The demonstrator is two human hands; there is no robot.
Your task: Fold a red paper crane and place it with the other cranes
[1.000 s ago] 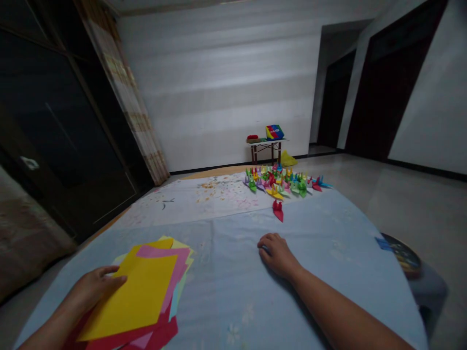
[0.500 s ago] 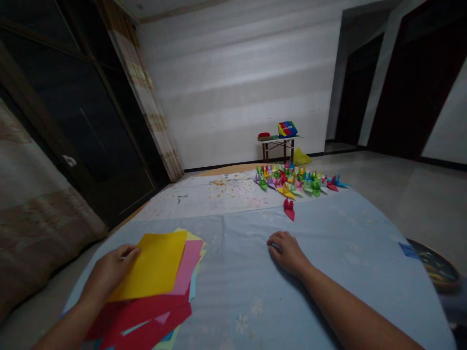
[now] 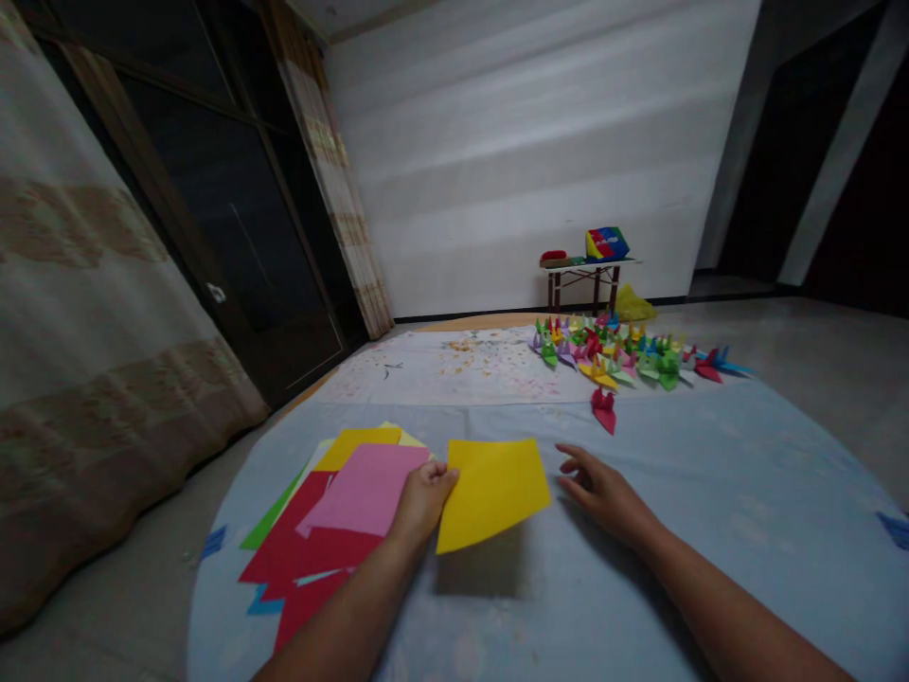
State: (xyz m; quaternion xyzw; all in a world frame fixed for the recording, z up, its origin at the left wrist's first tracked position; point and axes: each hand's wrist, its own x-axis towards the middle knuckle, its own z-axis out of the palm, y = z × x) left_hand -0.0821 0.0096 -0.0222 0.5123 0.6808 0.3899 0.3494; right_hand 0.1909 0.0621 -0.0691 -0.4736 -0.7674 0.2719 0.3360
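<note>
A square sheet of yellow paper (image 3: 497, 493) hangs just above the tablecloth, casting a shadow below it. My left hand (image 3: 422, 497) pinches its left edge between thumb and fingers. Close to the sheet's right edge, my right hand (image 3: 603, 493) is open with its fingers apart, not touching the paper. Left of my left hand lies a loose pile of coloured paper; a pink sheet (image 3: 373, 488) is on top, with red sheets (image 3: 305, 530) and a yellow one (image 3: 362, 442) around it. Beyond my hands a single red folded paper crane (image 3: 603, 411) sits on the cloth.
A cluster of many-coloured paper cranes (image 3: 625, 355) stands at the far right of the round table, which has a pale blue cloth (image 3: 568, 606). Behind it, a small side table (image 3: 589, 265) carries a colourful box (image 3: 607, 243). Curtains (image 3: 106, 313) hang at left.
My left hand has lifted the yellow sheet off the pile and carried it right, uncovering the pink sheet. My right hand's fingers have spread. The view has turned left.
</note>
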